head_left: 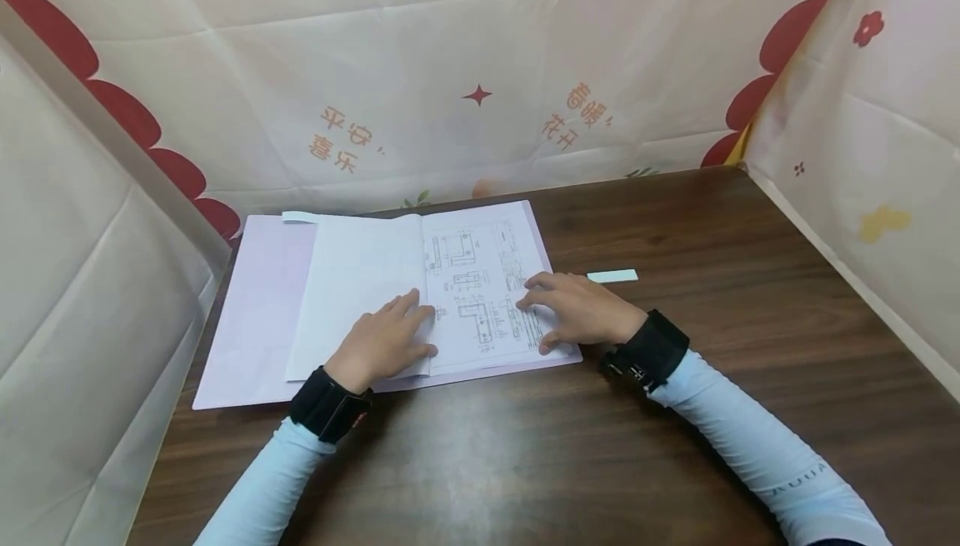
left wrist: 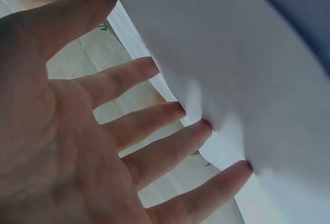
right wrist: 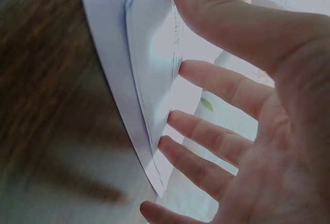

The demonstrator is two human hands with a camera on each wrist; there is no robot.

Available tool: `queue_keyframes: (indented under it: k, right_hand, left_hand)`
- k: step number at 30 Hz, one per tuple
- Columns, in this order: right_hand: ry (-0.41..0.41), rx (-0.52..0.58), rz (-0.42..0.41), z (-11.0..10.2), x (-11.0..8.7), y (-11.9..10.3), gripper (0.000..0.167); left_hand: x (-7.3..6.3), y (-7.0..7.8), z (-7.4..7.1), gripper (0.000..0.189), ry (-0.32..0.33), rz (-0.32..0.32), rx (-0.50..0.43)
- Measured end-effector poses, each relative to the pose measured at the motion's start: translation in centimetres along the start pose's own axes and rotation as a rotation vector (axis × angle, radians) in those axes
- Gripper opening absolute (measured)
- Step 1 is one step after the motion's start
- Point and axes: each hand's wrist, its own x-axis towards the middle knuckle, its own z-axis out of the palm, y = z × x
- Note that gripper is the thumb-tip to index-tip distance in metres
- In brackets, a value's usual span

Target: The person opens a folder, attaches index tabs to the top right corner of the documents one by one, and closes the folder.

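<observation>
An open booklet with a lilac cover (head_left: pixel 258 304) lies on the table. Its left page (head_left: pixel 360 267) is blank, while the right page (head_left: pixel 487 237) carries printed technical drawings of L-shaped parts. My left hand (head_left: pixel 382 342) rests on the left page near the fold, fingers spread; in the left wrist view that hand (left wrist: pixel 103 121) touches the paper (left wrist: pixel 206 43) with its fingertips. On the right page's outer part lies my right hand (head_left: pixel 581 308), its fingers apart. The right wrist view shows this hand (right wrist: pixel 258 115) with several fingertips against the paper (right wrist: pixel 149 43). Neither hand grips anything.
A pale blue strip (head_left: pixel 612 276) lies on the wooden table (head_left: pixel 675 229) just beyond the right hand. Another pale strip (head_left: pixel 300 217) shows at the cover's top edge. Patterned cloth hangs at the back (head_left: pixel 450 46), left (head_left: pixel 75 279) and right (head_left: pixel 885 154).
</observation>
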Motion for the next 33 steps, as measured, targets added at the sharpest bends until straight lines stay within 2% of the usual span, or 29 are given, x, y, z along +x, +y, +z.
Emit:
queue_keyframes:
  k: [5, 8, 10, 13, 15, 17, 20, 24, 29, 33]
  right_hand:
    - [-0.027, 0.060, -0.003, -0.3, -0.1, 0.1, 0.063]
    - [0.041, 0.102, 0.009, -0.8, -0.2, 1.1, 0.051]
    - [0.124, 0.112, 0.073, -1.4, -0.4, 2.1, 0.040]
    - [0.256, 0.090, 0.228, -2.5, -0.8, 4.1, 0.027]
    - [0.280, 0.092, 0.355, -2.9, -1.1, 5.3, 0.024]
    - [0.264, 0.101, 0.446, -3.0, -1.4, 6.5, 0.029]
    - [0.181, 0.141, 0.525, -2.7, -1.7, 7.6, 0.034]
    - [0.114, 0.188, 0.551, -2.2, -1.7, 8.3, 0.033]
    - [0.131, 0.218, 0.554, -1.8, -1.7, 8.9, 0.030]
    - [0.152, 0.236, 0.543, -1.8, -1.7, 9.2, 0.028]
  left_hand:
    - [-0.1, 0.3, 0.2, 0.063, 0.026, 0.006, 0.018]
    - [-0.3, 0.8, 0.2, 0.058, 0.069, 0.015, 0.032]
    - [-0.4, 1.1, 0.1, 0.056, 0.101, 0.023, 0.047]
    - [-0.4, 1.7, -0.4, 0.056, 0.129, 0.031, 0.064]
    - [-0.1, 2.2, -0.8, 0.056, 0.136, 0.047, 0.066]
    - [0.2, 3.0, -1.3, 0.057, 0.132, 0.074, 0.059]
    - [0.9, 4.7, -2.0, 0.056, 0.130, 0.145, 0.059]
    - [2.1, 7.5, -3.1, 0.054, 0.136, 0.250, 0.090]
    - [4.7, 11.6, -4.0, 0.050, 0.094, 0.337, 0.160]
    - [7.1, 14.5, -3.9, 0.046, 0.058, 0.373, 0.207]
